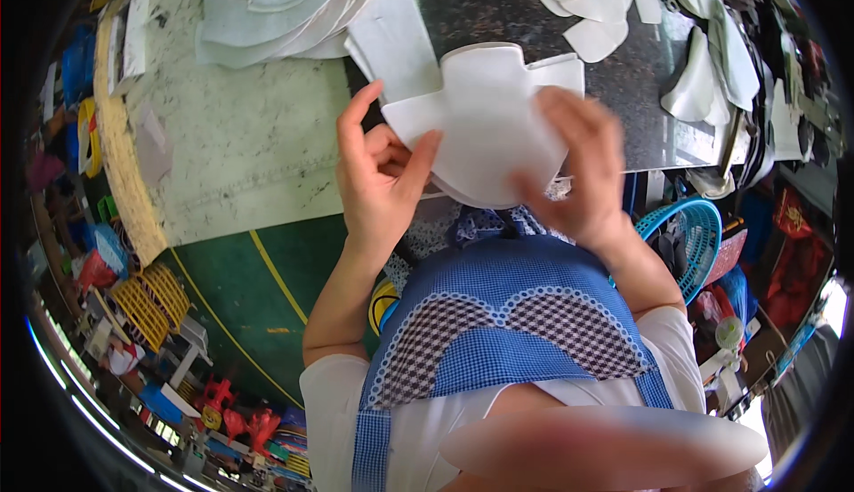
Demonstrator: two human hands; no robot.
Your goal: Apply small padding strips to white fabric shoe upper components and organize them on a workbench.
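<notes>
The table [267,136] edge runs just under my hands, with pale bare surface beyond my left hand [378,181] and dark stone beyond my right hand [583,181]. Stacks of white cut pieces [285,3] lie further out. Below is green floor [258,296] and a blue basket [698,234]. Both hands pinch the white shaped piece [489,127] between them, thumbs on top, fingers curled beneath.
</notes>
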